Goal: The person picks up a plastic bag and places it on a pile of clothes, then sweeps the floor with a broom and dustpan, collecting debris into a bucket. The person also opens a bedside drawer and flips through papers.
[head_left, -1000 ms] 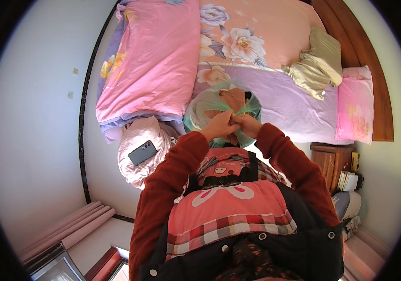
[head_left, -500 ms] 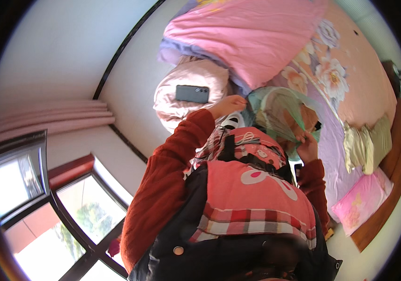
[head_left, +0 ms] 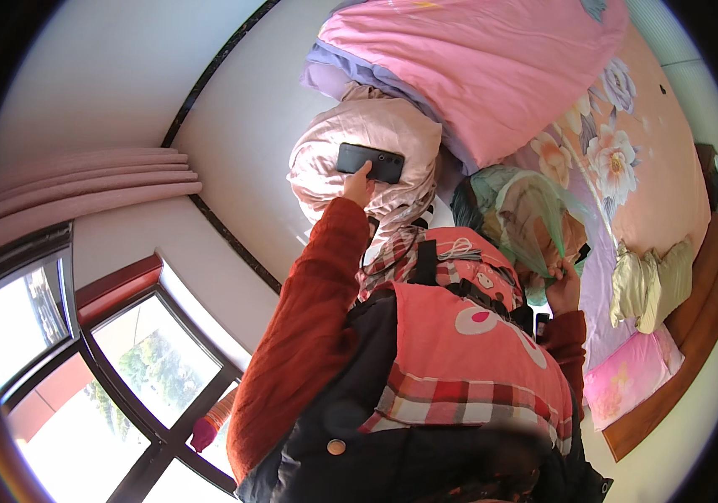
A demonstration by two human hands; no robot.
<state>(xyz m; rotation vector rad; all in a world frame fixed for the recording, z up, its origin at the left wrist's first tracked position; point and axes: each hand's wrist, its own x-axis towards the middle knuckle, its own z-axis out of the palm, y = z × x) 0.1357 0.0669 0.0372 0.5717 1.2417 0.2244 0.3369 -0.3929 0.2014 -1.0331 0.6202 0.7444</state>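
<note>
A dark smartphone point(head_left: 380, 163) lies over a bundled pale pink cloth point(head_left: 409, 126), its back with the camera lenses facing up. My left hand point(head_left: 359, 186) is closed at the phone's near edge, with one digit over the top; its other fingers are mostly hidden. A green see-through plastic bag point(head_left: 535, 197) with brownish and pale contents sits on the bed's near side. My right hand point(head_left: 564, 289) pinches the bag's near right edge. What exactly is inside the bag cannot be made out.
A pink quilt point(head_left: 476, 67) covers the far part of the bed, beside a floral peach sheet point(head_left: 652, 151). A yellow-green cushion point(head_left: 665, 289) and a pink pillow point(head_left: 632, 377) lie along the wooden bed edge point(head_left: 694, 335) at right. Windows point(head_left: 158, 360) stand at left.
My left hand has left the bag's left side and moved away from me onto the phone. My right hand stays at the bag. The whole view has shifted slightly.
</note>
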